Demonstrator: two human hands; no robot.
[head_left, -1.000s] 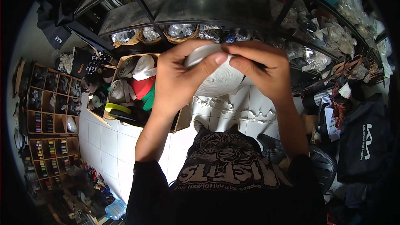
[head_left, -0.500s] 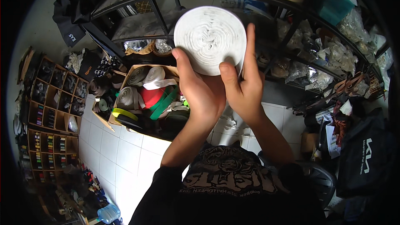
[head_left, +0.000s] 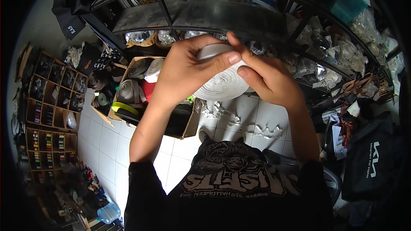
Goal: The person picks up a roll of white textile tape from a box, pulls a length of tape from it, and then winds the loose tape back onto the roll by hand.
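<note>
A wide coil of white webbing (head_left: 224, 84) is up in front of my chest, its spiral layers facing me. My left hand (head_left: 182, 66) is closed around the left and upper side, with the thumb lying across the top edge. My right hand (head_left: 274, 77) grips the right side, its thumb near the left thumb and its fingertips partly behind the coil. Both hands cover much of the upper rim. Below my left forearm, an open cardboard box (head_left: 194, 119) contains several rolls of strap, among them a grey roll (head_left: 126, 90) and a yellow roll (head_left: 123, 108).
A black metal shelf rack (head_left: 201, 15) spans the far side, with plastic-bagged goods (head_left: 327, 55) at right. Loose white strips (head_left: 267, 131) lie on the tiled floor. At left stands a wooden cubby of thread spools (head_left: 46, 122); at right, a black bag (head_left: 364, 167) and a chair (head_left: 332, 179).
The coil has come down and tilted, and my hands have shifted from cupping its lower sides to wrapping over its top. Loose white strips on the floor are more exposed.
</note>
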